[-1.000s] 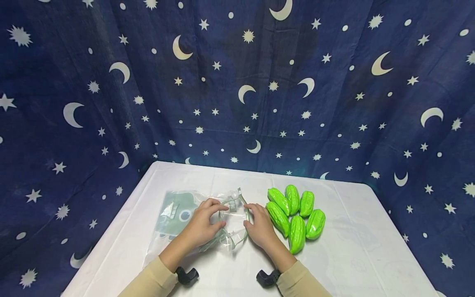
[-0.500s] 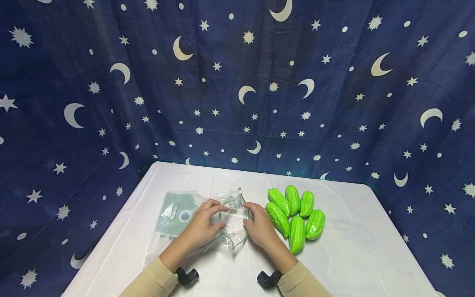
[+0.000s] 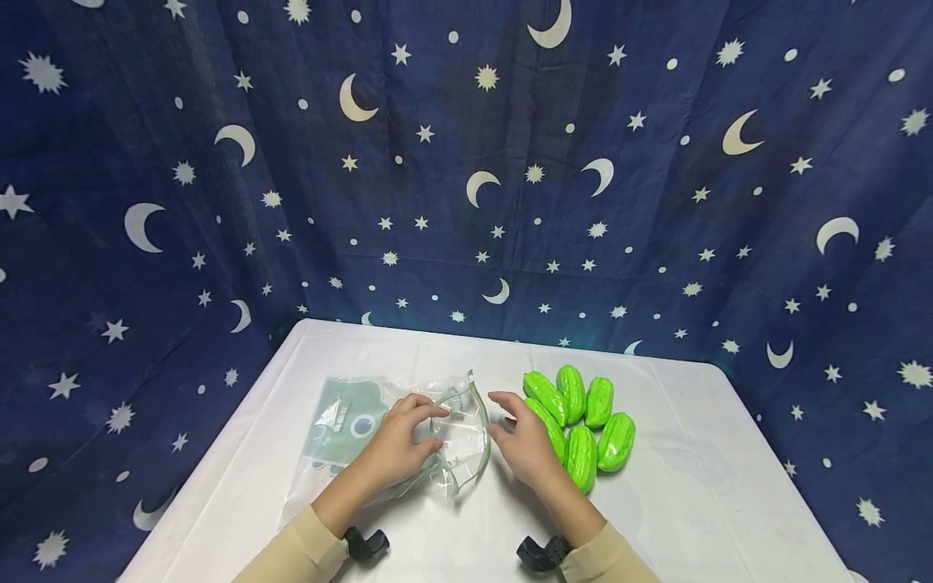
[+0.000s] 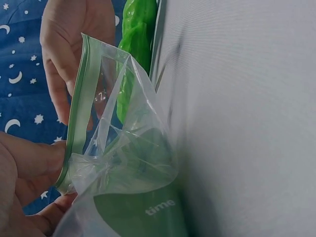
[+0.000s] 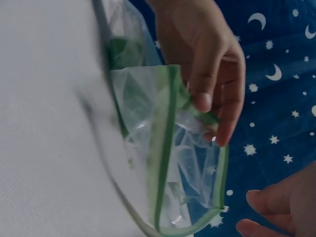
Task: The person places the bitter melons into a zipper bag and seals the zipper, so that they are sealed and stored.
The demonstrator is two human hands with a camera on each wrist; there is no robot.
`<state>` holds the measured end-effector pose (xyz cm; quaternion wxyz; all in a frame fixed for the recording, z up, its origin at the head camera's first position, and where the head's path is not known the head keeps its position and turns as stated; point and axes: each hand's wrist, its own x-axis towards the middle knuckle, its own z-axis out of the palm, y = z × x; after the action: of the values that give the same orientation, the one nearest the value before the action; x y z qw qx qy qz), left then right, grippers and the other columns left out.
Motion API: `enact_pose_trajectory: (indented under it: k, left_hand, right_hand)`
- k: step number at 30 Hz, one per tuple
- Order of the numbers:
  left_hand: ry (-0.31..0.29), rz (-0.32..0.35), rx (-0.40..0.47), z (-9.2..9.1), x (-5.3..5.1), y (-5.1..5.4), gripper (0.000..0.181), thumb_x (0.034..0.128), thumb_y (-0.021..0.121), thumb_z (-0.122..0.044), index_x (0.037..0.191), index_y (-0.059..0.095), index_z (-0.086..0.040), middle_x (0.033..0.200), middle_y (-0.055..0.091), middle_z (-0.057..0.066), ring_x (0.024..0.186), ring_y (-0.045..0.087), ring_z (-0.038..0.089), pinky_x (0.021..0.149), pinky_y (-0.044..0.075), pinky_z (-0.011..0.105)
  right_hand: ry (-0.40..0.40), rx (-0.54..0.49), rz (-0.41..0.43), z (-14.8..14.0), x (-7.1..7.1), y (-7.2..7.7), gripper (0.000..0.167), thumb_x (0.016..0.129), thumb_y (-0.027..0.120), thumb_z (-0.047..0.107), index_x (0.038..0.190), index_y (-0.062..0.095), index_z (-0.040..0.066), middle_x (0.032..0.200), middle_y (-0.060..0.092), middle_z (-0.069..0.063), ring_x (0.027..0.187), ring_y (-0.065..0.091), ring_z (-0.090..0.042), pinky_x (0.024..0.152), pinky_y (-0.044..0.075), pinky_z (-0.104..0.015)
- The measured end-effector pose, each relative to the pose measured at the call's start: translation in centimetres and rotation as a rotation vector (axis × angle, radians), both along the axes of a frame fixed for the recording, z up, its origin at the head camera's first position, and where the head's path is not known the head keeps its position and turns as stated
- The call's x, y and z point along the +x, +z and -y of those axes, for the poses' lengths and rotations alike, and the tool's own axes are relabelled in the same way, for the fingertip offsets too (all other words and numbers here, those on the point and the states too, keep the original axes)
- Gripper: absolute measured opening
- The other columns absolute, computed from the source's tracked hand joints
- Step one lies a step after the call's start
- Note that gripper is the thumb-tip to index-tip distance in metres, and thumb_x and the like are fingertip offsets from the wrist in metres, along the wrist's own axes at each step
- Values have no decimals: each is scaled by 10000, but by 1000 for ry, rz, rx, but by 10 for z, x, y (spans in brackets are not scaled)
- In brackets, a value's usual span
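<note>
Because the clear bag (image 3: 346, 405) is thin and limp, its mouth would probably sag without the person's left hand (image 3: 397, 441) at the rim; in the right wrist view, thumb and fingers appear to pinch the green strip (image 4: 80, 108) that borders the mouth, though the fingers partly hide the spot where they meet it. The rest of the bag lies flat on the white table (image 3: 692, 518), its cartoon print uppermost, and that spread of plastic likely helps to keep it steady while a single hand holds the end up. The mouth gapes toward the right, the side where six green gourds (image 3: 581, 460) lie in a loose cluster, apart from the bag and, it seems, within easy reach. Between rim and gourds hangs the right hand (image 3: 528, 445), thumb and forefinger spread, gripping nothing; a gap parts its fingertips from the strip, so the left hand alone supports the mouth. From the head view this hand covers part of the nearest gourd, and whether it touches that gourd cannot be told.
</note>
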<state>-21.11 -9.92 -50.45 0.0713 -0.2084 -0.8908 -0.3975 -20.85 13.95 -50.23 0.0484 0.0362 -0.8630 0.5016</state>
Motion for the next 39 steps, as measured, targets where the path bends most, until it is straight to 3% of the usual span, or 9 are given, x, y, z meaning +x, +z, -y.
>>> enact_pose_trajectory:
  k: [13,21,30,39]
  left_hand:
    - [6,35,3,2,0,-3,439,865,877,-91,1283,764,-160,1312,658,-18,1298,607,280,1103,479,580]
    - [6,40,5,1,0,-3,445,861,877,-86,1284,765,-163,1311,658,-14,1296,608,285,1103,483,582]
    - [0,31,2,1,-1,-4,442,863,874,-81,1283,765,-165,1286,657,-20,1282,615,273,1099,481,590]
    - [-4,37,8,2,0,-3,446,858,873,-79,1284,764,-159,1284,659,-21,1280,613,269,1096,479,589]
  right_hand:
    - [36,-186,37,-19,10,13,523,965,702,-32,1468,605,76,1539,612,-150,1473,565,-382,1135,548,-462]
    - [35,-219,48,-36,16,21,539,962,708,-41,1473,596,92,1532,611,-157,1426,612,-384,1083,588,-397]
    - [17,-279,72,-54,20,30,591,952,733,-58,1500,561,80,1543,602,-163,1389,636,-397,966,595,-205]
    - [23,-314,102,-78,22,38,657,983,701,-57,1580,453,58,1600,539,-200,1421,597,-418,955,599,-210]
